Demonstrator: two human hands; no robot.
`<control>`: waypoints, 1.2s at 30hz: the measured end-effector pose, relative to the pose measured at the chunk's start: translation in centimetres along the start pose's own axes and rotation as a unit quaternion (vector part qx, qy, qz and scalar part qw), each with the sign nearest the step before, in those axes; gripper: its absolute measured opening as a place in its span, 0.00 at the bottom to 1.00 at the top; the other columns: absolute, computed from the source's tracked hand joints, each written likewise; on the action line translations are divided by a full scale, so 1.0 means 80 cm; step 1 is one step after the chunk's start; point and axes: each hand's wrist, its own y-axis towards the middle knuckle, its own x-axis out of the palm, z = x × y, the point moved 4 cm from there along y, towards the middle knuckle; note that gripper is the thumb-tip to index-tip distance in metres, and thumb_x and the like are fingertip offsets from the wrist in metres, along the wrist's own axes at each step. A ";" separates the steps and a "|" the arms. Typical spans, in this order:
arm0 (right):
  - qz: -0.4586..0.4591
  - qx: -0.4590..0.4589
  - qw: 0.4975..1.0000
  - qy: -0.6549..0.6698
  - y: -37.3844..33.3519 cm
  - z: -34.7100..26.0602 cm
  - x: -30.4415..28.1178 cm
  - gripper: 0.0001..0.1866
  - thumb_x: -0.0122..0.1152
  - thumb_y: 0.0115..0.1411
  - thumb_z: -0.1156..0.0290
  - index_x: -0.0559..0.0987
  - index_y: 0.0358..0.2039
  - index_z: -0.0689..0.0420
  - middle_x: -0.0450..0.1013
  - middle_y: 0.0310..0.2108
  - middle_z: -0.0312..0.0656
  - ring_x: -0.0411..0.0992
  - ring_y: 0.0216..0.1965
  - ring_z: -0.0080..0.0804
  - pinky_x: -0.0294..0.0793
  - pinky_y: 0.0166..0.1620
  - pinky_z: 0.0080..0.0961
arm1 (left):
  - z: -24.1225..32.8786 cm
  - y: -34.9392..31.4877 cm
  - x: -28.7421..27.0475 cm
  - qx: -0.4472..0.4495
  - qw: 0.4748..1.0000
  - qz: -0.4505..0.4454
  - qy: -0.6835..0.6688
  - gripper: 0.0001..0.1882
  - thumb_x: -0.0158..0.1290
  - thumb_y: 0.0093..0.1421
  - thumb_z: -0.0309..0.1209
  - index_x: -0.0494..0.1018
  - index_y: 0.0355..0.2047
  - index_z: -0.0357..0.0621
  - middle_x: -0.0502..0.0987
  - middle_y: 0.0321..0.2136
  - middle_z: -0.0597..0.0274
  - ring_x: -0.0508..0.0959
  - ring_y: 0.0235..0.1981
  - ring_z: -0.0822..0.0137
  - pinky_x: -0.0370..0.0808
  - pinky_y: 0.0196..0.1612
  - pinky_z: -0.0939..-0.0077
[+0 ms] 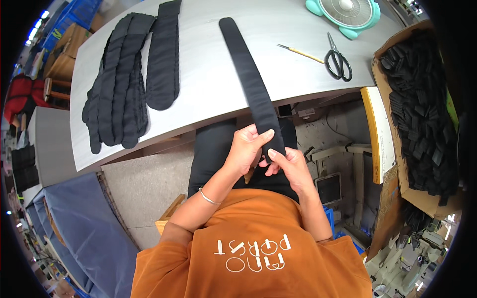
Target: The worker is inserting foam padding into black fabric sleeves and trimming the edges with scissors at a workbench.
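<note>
Nearest the camera is the person's orange shirt [248, 223], with both hands working just beyond it, over the lap. The left hand [244, 147] pinches a long black strip [254, 89] between thumb and fingers near its close end; the right hand [293, 166] pinches that end itself. From there the strip runs out over the edge of the table [203, 64], its rounded far end lying flat on top. This one piece appears to be mid-handling, not yet laid aside. To the left lie an overlapping row of black strips [117, 84] and, just beside it, a separate black strip or stack [164, 64]; whether these are finished or waiting cannot be told, so neither can the amount left. Black scissors [338, 64] lie unused, well apart on the right.
</note>
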 end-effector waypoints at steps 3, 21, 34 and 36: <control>-0.030 -0.017 0.999 0.022 0.016 -0.022 -0.005 0.15 0.59 0.67 0.61 0.80 0.37 0.63 0.80 0.28 0.44 0.74 0.20 0.21 0.70 0.25 0.15 | 0.008 -0.007 0.016 0.301 0.932 0.128 0.156 0.30 0.57 0.63 0.27 0.59 0.62 0.33 0.71 0.55 0.43 0.77 0.49 0.61 0.81 0.32 0.73; -0.034 0.017 0.997 0.070 0.010 0.012 0.004 0.16 0.56 0.68 0.62 0.77 0.32 0.63 0.75 0.19 0.44 0.74 0.19 0.26 0.73 0.28 0.20 | 0.157 0.159 0.004 0.329 0.491 0.133 0.795 0.32 0.40 0.70 0.45 0.58 0.67 0.35 0.57 0.69 0.49 0.51 0.72 0.56 0.43 0.73 0.59; 0.016 0.072 0.996 -0.052 -0.122 0.085 -0.122 0.16 0.57 0.67 0.59 0.80 0.34 0.61 0.80 0.28 0.38 0.76 0.28 0.20 0.73 0.34 0.17 | 0.208 0.208 -0.067 0.371 0.488 0.165 0.773 0.29 0.37 0.72 0.44 0.63 0.63 0.33 0.63 0.65 0.43 0.59 0.68 0.47 0.53 0.69 0.54; 0.123 0.071 0.989 -0.046 -0.157 0.144 -0.166 0.18 0.57 0.67 0.57 0.81 0.32 0.61 0.80 0.28 0.38 0.76 0.29 0.18 0.73 0.34 0.17 | 0.211 0.206 -0.070 0.373 0.583 0.148 0.706 0.31 0.36 0.72 0.46 0.63 0.63 0.33 0.64 0.64 0.44 0.60 0.68 0.51 0.52 0.70 0.60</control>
